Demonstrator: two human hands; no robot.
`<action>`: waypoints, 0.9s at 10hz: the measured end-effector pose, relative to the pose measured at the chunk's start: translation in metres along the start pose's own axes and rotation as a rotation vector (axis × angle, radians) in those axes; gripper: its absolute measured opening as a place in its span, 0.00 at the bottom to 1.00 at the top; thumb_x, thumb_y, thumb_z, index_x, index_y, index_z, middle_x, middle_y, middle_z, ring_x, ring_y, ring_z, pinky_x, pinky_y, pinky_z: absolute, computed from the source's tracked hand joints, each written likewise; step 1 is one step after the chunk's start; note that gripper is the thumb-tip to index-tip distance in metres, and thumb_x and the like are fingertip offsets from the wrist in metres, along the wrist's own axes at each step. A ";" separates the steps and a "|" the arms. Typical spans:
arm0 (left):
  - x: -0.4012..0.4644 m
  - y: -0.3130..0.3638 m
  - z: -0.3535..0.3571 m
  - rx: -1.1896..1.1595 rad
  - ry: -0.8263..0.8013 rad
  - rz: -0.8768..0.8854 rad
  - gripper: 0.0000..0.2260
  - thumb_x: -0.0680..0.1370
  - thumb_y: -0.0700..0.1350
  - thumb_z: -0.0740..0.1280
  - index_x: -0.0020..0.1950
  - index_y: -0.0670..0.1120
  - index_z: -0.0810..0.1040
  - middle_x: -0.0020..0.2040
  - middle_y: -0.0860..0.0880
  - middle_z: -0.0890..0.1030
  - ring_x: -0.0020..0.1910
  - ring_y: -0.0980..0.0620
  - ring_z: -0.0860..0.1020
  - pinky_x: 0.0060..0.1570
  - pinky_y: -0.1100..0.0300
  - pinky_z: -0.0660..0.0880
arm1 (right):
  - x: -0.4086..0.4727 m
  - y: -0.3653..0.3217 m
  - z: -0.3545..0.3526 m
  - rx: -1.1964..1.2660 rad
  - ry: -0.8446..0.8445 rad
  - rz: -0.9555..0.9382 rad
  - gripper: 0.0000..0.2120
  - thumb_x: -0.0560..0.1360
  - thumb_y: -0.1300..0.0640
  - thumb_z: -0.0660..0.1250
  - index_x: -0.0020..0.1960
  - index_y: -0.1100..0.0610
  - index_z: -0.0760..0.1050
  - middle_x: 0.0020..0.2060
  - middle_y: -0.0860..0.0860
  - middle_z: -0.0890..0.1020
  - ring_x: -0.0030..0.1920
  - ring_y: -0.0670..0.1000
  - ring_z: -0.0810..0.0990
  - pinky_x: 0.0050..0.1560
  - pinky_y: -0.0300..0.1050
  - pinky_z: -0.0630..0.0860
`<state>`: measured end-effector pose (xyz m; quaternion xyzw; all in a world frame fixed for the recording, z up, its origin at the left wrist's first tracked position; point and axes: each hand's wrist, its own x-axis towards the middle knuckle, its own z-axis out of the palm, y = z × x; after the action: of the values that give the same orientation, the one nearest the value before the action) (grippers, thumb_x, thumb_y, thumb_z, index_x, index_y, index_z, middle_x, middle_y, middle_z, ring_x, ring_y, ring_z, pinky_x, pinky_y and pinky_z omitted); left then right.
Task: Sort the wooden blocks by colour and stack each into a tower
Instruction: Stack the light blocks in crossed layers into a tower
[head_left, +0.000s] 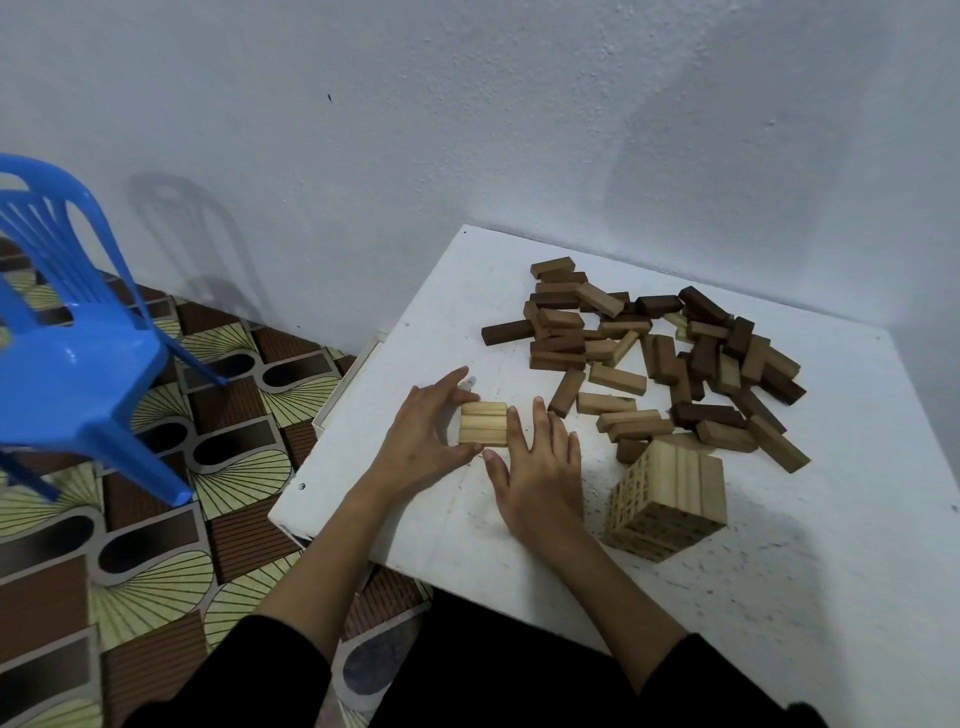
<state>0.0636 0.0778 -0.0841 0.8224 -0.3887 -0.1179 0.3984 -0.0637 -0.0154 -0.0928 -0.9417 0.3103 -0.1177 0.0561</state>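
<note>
Your left hand (421, 428) and right hand (535, 467) bracket three pale blocks (483, 423) lying flat on the worktop (779, 571), straight fingers touching either side. Finished pale tower (667, 499) sits just right of your right fingers, the mixed pile (660, 353) beyond them.

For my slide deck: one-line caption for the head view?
Both hands square up three pale blocks beside a finished pale tower.

Three pale blocks (483, 423) lie flat side by side in one row, squared between both hands. Pale tower (666, 500) stands many layers high, just right of right hand. Loose heap of mid-brown and dark blocks (660, 353) lies scattered beyond hands.
</note>
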 end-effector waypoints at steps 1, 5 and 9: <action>0.000 0.000 -0.001 -0.012 0.003 0.008 0.38 0.69 0.46 0.77 0.74 0.55 0.61 0.63 0.59 0.76 0.59 0.60 0.65 0.56 0.65 0.61 | 0.000 0.000 0.001 0.010 0.029 -0.006 0.28 0.77 0.43 0.50 0.66 0.59 0.74 0.66 0.62 0.73 0.62 0.63 0.74 0.61 0.61 0.70; 0.001 0.001 -0.001 -0.020 0.003 -0.011 0.38 0.68 0.47 0.77 0.73 0.56 0.61 0.60 0.63 0.75 0.58 0.62 0.64 0.53 0.73 0.58 | 0.001 0.000 0.003 0.005 0.063 0.008 0.26 0.76 0.46 0.51 0.65 0.58 0.75 0.65 0.61 0.74 0.61 0.62 0.76 0.60 0.60 0.72; -0.001 0.004 -0.001 -0.027 0.005 -0.010 0.38 0.68 0.46 0.77 0.74 0.54 0.61 0.63 0.58 0.76 0.60 0.60 0.64 0.58 0.64 0.62 | 0.001 -0.002 -0.001 0.025 0.020 0.013 0.26 0.76 0.47 0.51 0.65 0.58 0.75 0.64 0.61 0.75 0.61 0.62 0.76 0.60 0.60 0.72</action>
<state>0.0618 0.0778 -0.0805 0.8191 -0.3822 -0.1231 0.4097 -0.0619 -0.0142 -0.0909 -0.9376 0.3157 -0.1305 0.0654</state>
